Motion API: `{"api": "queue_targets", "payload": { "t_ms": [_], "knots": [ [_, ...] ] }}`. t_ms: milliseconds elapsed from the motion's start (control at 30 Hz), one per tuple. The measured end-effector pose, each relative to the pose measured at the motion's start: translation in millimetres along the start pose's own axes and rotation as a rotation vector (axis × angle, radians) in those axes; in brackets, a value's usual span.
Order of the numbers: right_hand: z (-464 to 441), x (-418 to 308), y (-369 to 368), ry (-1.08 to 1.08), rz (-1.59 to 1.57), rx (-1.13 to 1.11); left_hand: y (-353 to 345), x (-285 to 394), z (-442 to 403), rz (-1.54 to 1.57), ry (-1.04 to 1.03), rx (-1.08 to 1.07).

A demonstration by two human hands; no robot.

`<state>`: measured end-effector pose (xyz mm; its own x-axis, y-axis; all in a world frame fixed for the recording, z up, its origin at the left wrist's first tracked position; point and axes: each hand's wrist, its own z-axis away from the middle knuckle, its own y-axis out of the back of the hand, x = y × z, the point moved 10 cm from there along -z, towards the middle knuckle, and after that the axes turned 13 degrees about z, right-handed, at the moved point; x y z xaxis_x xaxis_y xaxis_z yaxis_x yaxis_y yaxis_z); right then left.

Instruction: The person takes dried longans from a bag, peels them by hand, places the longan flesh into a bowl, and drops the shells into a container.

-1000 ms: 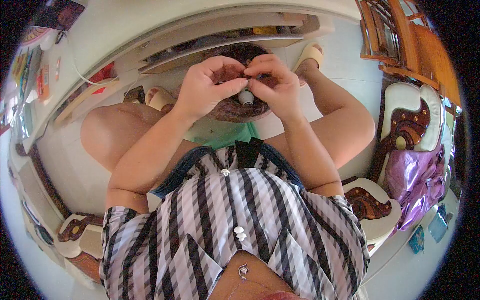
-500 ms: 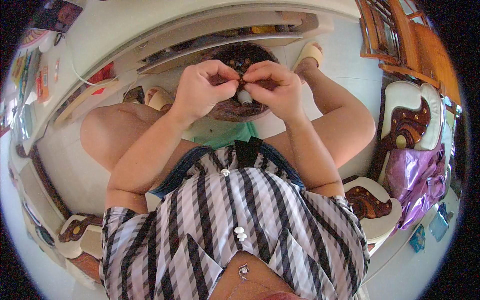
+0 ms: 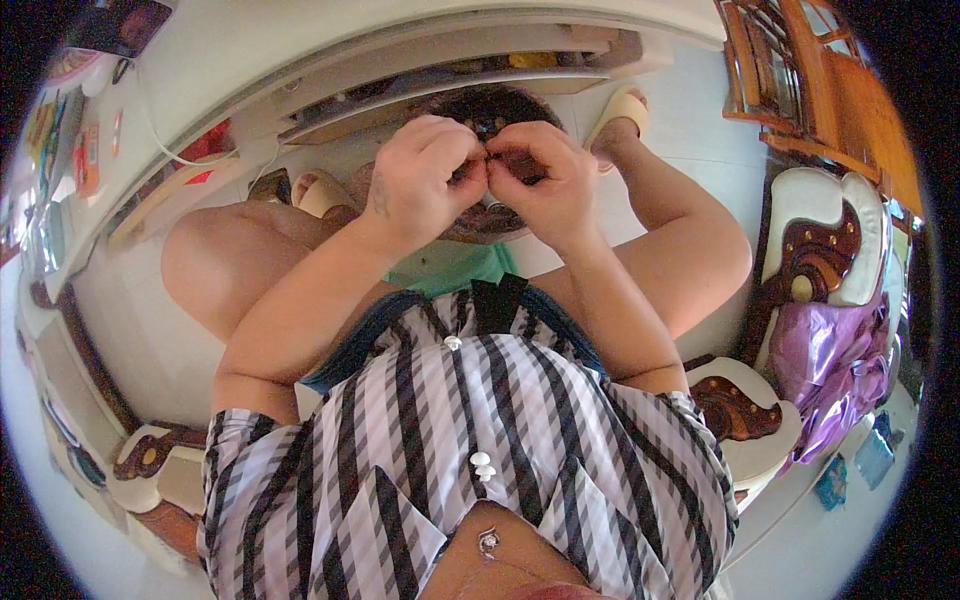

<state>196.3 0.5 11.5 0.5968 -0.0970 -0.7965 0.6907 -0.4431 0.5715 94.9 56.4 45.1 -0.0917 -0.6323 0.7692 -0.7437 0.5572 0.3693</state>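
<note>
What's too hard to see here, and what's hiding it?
- Between the fingertips of the left hand and right hand: head view, fingers cover it.
- Inside the round dark-brown bowl: head view, hands and shadow hide most.
- Print on the small orange packet: head view, too blurred.
- The flat black object's far end: head view, cut off by the top edge.

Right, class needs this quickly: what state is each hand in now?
Left hand: closed, fingers pinched; anything held is hidden.
Right hand: closed, fingers pinched; anything held can't be told.
</note>
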Motion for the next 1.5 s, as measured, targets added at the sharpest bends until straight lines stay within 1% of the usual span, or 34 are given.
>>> {"api": "queue_targets", "payload": {
  "t_ms": [33, 67, 167, 233, 267, 333, 367, 433, 467, 533, 567, 667, 767, 933, 1033, 1067, 1167, 1367, 1433, 1500],
  "knots": [
    [2, 5, -2, -0.053, -0.035, -0.012, 0, 2, -1, -0.01, -0.021, 0.014],
    [3, 10, -4, -0.106, -0.07, -0.024, -1, -7, 1, 0.04, 0.062, 0.008],
    [8, 29, -16, -0.324, -0.325, -0.142, -5, -29, 10, 0.182, 0.326, -0.021],
    [13, 40, -27, -0.429, -0.553, -0.189, -6, -38, 13, 0.267, 0.522, -0.051],
    [16, 44, -34, -0.48, -0.668, -0.213, -8, -43, 16, 0.312, 0.589, -0.067],
    [19, 47, -41, -0.545, -0.826, -0.237, -12, -54, 23, 0.404, 0.722, -0.1],
    [21, 48, -44, -0.578, -0.906, -0.249, -14, -58, 25, 0.474, 0.752, -0.088],
    [18, 47, -38, -0.529, -0.812, -0.223, -17, -64, 30, 0.614, 0.807, -0.059],
    [16, 46, -35, -0.504, -0.766, -0.212, -18, -66, 31, 0.657, 0.825, -0.04],
    [9, 38, -22, -0.383, -0.53, -0.172, -21, -68, 33, 0.741, 0.861, -0.003],
    [7, 33, -17, -0.324, -0.412, -0.15, -23, -67, 33, 0.735, 0.857, -0.034],
    [4, 22, -10, -0.206, -0.241, -0.135, -25, -66, 31, 0.706, 0.85, -0.111],
    [3, 14, -10, -0.065, -0.163, -0.141, -24, -69, 32, 0.656, 0.851, -0.138],
    [9, 34, -17, -0.327, -0.414, -0.171, -22, -71, 34, 0.633, 0.869, -0.111],
    [12, 43, -23, -0.419, -0.588, -0.163, -25, -74, 38, 0.8, 0.975, -0.037],
    [12, 45, -24, -0.443, -0.652, -0.158, -24, -71, 35, 0.794, 0.957, -0.04],
    [9, 40, -20, -0.388, -0.562, -0.166, -24, -62, 29, 0.761, 0.917, -0.067],
    [6, 34, -20, -0.285, -0.441, -0.286, -26, -65, 34, 0.738, 0.92, -0.161],
    [8, 38, -24, -0.314, -0.475, -0.316, -27, -66, 36, 0.719, 0.915, -0.16],
    [10, 42, -29, -0.362, -0.526, -0.348, -26, -66, 37, 0.591, 0.887, -0.166]
  ]
}}
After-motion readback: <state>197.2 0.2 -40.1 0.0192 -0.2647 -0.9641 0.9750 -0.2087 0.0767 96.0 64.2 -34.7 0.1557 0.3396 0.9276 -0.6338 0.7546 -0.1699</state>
